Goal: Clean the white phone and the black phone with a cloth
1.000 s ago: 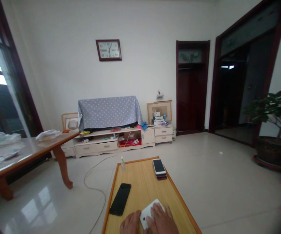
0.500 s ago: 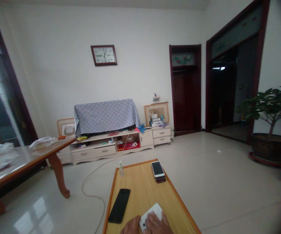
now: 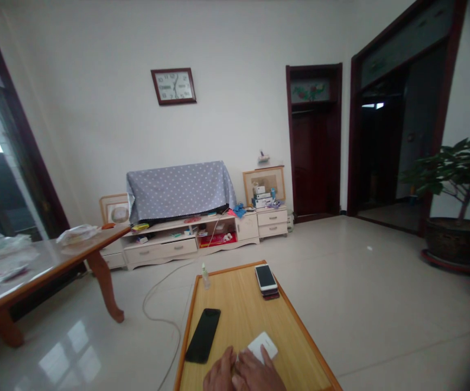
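A white phone (image 3: 268, 343) lies back side up near the front of the wooden table; its lower part is hidden under fingers. My right hand (image 3: 257, 374) is over the phone, thumb and fingers closed about its near part. My left hand (image 3: 220, 374) is at the phone's near left side, fingers bent and held together against it, close to the right fingertips. Exactly what the left fingertips pinch is hidden. To the left lies a large black phone (image 3: 203, 335), screen up and apart from both hands.
On the wooden table (image 3: 235, 293) stand a small clear bottle (image 3: 205, 277) at the far left corner and a stack of phones (image 3: 266, 279) at the far right. A raised rim edges the table. A larger table (image 3: 72, 252) with plastic bags is on the left, a potted plant (image 3: 461, 239) on the right.
The right hand has slid down toward the phone's near end, baring more of its far part. The left hand has come closer to the right. The view has shifted slightly.
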A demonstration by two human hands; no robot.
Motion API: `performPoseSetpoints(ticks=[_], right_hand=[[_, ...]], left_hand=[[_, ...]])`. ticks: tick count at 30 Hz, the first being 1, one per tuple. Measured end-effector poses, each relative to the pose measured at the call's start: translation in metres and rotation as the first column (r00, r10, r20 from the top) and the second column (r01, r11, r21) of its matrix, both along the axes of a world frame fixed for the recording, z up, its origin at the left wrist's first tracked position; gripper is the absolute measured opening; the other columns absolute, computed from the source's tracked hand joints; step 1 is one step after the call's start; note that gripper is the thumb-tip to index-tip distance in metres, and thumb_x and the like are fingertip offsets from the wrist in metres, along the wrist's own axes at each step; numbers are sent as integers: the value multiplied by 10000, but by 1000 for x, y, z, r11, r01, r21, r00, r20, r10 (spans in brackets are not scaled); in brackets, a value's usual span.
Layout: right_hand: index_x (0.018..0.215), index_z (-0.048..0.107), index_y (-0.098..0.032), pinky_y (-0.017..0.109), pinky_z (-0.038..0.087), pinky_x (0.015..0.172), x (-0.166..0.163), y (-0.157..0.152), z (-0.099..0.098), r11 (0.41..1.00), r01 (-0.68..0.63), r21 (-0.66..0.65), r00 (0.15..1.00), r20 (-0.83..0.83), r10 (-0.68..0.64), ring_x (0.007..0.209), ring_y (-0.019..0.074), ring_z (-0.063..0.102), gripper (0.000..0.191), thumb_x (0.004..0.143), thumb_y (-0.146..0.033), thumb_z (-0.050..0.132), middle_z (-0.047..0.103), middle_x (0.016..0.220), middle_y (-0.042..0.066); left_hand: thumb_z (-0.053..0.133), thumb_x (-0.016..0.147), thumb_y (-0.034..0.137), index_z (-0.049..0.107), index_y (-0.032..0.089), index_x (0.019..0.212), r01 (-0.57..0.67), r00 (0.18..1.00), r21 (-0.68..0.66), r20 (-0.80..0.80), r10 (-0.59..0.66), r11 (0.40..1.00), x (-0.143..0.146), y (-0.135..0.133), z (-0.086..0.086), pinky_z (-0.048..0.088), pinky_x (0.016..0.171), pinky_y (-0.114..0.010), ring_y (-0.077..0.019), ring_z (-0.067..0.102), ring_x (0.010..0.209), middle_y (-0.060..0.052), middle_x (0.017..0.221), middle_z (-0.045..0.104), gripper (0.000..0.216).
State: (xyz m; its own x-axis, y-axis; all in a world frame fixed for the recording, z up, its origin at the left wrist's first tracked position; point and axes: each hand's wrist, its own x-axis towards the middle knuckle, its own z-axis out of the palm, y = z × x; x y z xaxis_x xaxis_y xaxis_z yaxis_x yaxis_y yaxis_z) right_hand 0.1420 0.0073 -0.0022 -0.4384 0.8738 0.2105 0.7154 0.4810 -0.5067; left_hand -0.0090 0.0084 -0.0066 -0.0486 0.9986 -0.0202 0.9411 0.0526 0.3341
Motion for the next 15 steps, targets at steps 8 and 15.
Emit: performPoseSetpoints(ticks=[8,15], right_hand=[[1297,617,-282,585,194,1180,4,2,5,990,138,31,990,-4,-138,1344,273,484,415,1024,-373,318,602,1382,76],[1273,625,-328,580,158,1190,2,-3,11,995,94,38,995,-25,-93,1327,245,504,430,1041,-348,264,621,1364,36]], left_hand=[[536,733,255,332,160,1517,26,1000,-29,-9,-26,999,2,-3,6,329,1107,-334,-225,464,1360,-94,1432,566,816],[522,760,274,277,118,1538,63,998,15,25,-64,998,-2,-6,6,327,1110,-318,-223,482,1341,-107,1431,564,831]])
